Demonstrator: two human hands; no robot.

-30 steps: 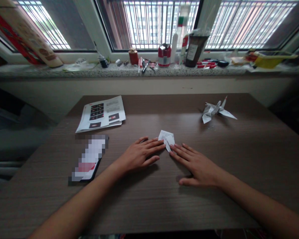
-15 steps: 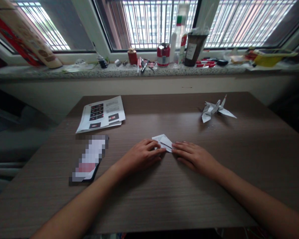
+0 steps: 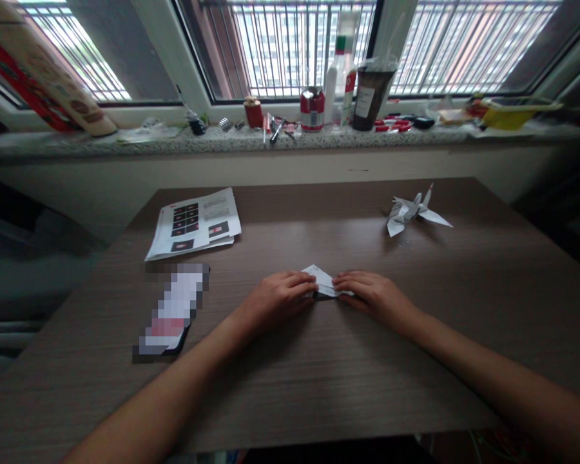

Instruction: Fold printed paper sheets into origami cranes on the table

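A small piece of folded white paper (image 3: 323,281) lies at the middle of the brown table, its top corner pointing away from me. My left hand (image 3: 286,293) grips its left side, fingers closed over the edge. On its right side, my right hand (image 3: 367,291) has its fingers bent together over the paper. The near edge of the paper is lifted a little and casts a dark shadow beneath. Both thumbs are mostly hidden, and the fingers cover the paper's two side corners.
A folded paper crane (image 3: 413,211) stands at the back right of the table (image 3: 290,386). Printed sheets (image 3: 198,222) lie at the back left, with a phone (image 3: 174,312) nearer me. On the windowsill are a red can (image 3: 312,109), a dark drink cup (image 3: 372,96) and a yellow container (image 3: 510,115).
The paper has turned slightly between my hands, and the slit across it no longer shows as before. My right fingers now reach over its right side. The view has shifted slightly.
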